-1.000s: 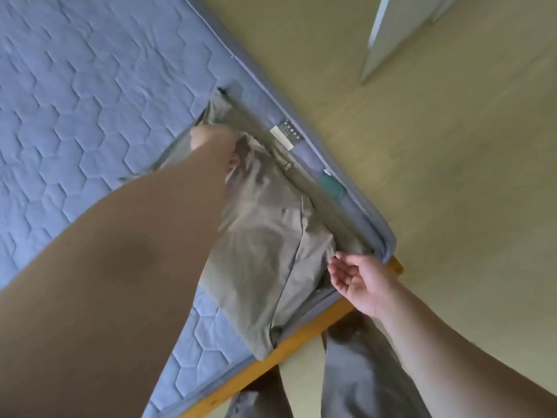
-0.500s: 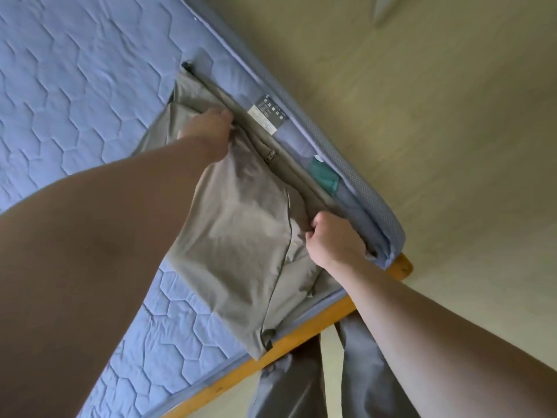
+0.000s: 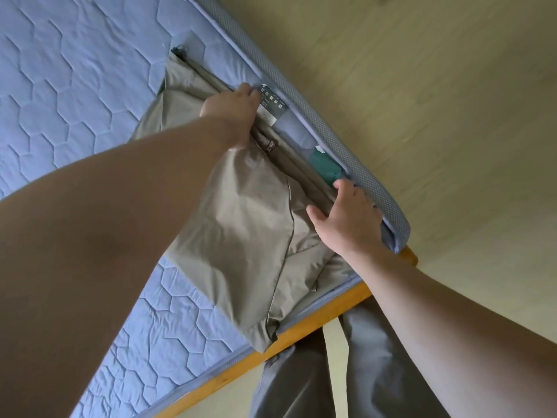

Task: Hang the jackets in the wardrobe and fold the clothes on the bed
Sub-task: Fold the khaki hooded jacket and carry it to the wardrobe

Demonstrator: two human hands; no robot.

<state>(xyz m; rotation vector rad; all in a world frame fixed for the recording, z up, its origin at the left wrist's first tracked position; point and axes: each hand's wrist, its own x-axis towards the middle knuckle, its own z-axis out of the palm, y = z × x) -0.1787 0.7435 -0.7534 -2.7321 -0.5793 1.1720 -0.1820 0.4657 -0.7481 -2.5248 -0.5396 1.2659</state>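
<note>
Mid-frame on the mattress (image 3: pixel 75 86), the left hand (image 3: pixel 230 105) grips the khaki jacket (image 3: pixel 241 236) with curled fingers while the right hand (image 3: pixel 346 218) presses it, thumb apart.

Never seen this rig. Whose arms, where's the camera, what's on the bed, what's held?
No machine: these are a person's bare arms, filmed by one wide-angle camera on their head, looking down. On the blue quilted mattress, on its orange wooden frame, lies a folded khaki fabric garment. The left hand grips its far edge beside the black-and-white mattress label; the right hand presses open-fingered on its nearer edge. The grey trousers below appear to be the person's own.
</note>
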